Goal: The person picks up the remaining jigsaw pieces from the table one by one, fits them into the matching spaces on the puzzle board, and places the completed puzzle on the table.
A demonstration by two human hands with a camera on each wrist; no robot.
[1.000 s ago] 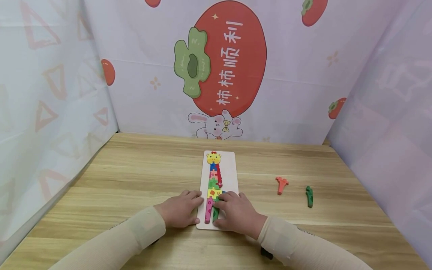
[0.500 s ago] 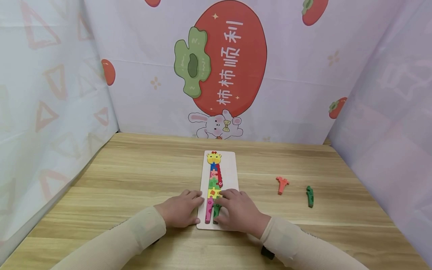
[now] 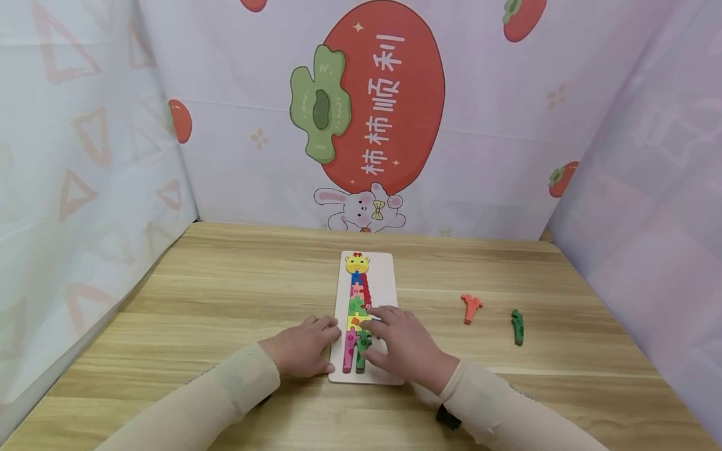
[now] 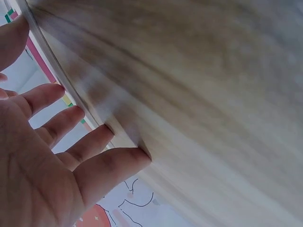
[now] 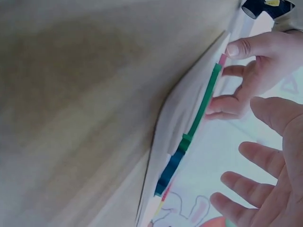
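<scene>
A pale board [image 3: 386, 269] lies on the table with a giraffe puzzle [image 3: 358, 264] of coloured, numbered pieces on it. My left hand [image 3: 301, 347] rests along the board's left edge; in the left wrist view its fingers [image 4: 97, 142] are spread and touch table and board edge. Over the right side of the board is my right hand [image 3: 407, 347], its fingers loosely bent and holding nothing. The right wrist view shows it apart from the green leg piece [image 5: 204, 101] and the dark blue piece [image 5: 169, 174]. In the head view it partly hides the blue one.
To the right of the board lie an orange puzzle piece [image 3: 470, 308] and a dark green piece [image 3: 517, 327] on the wooden table [image 3: 242, 282]. Printed cloth [image 3: 242, 175] hangs behind the table and at both sides.
My right hand has lifted off the green leg piece and shifted slightly right, so more of that piece shows. My left hand stays at the board's edge.
</scene>
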